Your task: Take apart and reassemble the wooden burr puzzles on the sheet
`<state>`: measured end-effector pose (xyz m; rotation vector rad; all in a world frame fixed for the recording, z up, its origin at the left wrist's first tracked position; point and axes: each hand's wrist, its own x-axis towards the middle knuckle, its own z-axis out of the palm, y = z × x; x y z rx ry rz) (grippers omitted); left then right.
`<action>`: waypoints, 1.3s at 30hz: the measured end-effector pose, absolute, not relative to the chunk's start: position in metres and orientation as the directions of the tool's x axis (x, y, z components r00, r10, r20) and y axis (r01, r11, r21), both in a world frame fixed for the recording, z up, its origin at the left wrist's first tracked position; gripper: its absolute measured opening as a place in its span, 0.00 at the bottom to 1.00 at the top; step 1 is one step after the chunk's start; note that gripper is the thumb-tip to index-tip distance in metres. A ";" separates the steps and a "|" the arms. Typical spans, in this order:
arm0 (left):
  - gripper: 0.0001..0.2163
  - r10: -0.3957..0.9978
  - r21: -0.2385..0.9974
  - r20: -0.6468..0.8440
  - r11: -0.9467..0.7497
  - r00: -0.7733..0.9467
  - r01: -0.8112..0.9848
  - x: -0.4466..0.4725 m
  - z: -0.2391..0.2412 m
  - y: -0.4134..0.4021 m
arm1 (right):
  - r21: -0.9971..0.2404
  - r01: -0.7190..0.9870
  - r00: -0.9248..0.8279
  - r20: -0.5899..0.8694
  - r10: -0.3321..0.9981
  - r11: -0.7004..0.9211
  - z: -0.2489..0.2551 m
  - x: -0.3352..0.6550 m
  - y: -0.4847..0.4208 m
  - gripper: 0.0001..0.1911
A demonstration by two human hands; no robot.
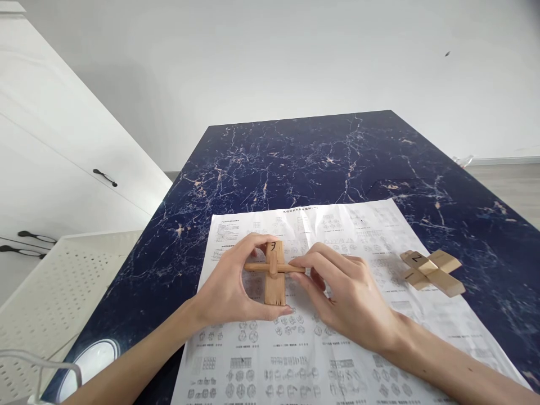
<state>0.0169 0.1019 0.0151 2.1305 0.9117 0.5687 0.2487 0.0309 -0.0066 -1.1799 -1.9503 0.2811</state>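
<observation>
A wooden puzzle [275, 287] of crossed pieces is held above the printed sheet, its upright block marked with a "3"-like figure at the top. My left hand [230, 287] spans that block, fingers at its upper end and thumb at its lower end. Between the thumb and fingertips of my right hand [343, 281] is the right end of the thin crosswise wooden bar [295, 269]. A short rounded piece [274, 263] stands out at the crossing. Farther right, two crossed wooden blocks [432, 271] marked "2" and "1" rest on the sheet.
A large creased instruction sheet [248, 365] with small diagrams lies on the dark blue marble-patterned table [295, 157]. White cabinets [76, 140] with black handles and a perforated white surface [46, 287] stand at the left. A round white object [90, 368] is at the lower left.
</observation>
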 end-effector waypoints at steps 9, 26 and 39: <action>0.40 0.733 0.781 0.110 -0.481 0.671 0.397 0.017 0.015 0.101 | -0.545 0.643 -0.231 0.532 0.815 0.538 -0.007 0.248 0.030 0.09; 0.43 0.759 0.754 0.087 -0.473 0.646 0.455 0.013 0.017 0.101 | -0.744 0.452 -0.251 0.423 0.870 0.492 -0.008 0.255 0.028 0.10; 0.45 0.686 0.599 0.168 -0.641 0.708 0.480 0.012 0.026 0.100 | -0.658 0.493 -0.303 0.484 0.821 0.570 -0.006 0.252 0.025 0.05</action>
